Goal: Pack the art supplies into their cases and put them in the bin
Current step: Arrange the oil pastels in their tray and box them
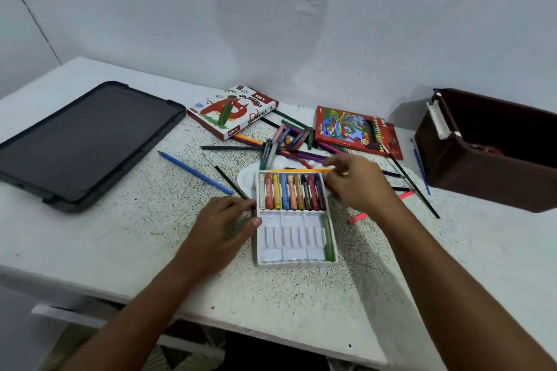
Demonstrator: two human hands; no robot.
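Observation:
A white plastic pastel tray (289, 238) lies on the speckled table in front of me. Its upper row holds several oil pastels (292, 191); one green pastel (328, 239) lies in the lower row at the right. My left hand (224, 226) grips the tray's left edge. Just above the tray's top right corner, my right hand (358, 182) pinches a yellow pencil (301, 170). The oil pastel box (232, 110) and the red pencil case (355, 129) lie at the back. The brown bin (494, 153) stands at the right.
A black bin lid (81, 141) lies at the left. Loose pencils and pastels (289, 141) are heaped behind the tray, over a white palette (245, 179). A blue pencil (196, 173), a long black brush (413, 187) and pink pieces (357, 217) lie around.

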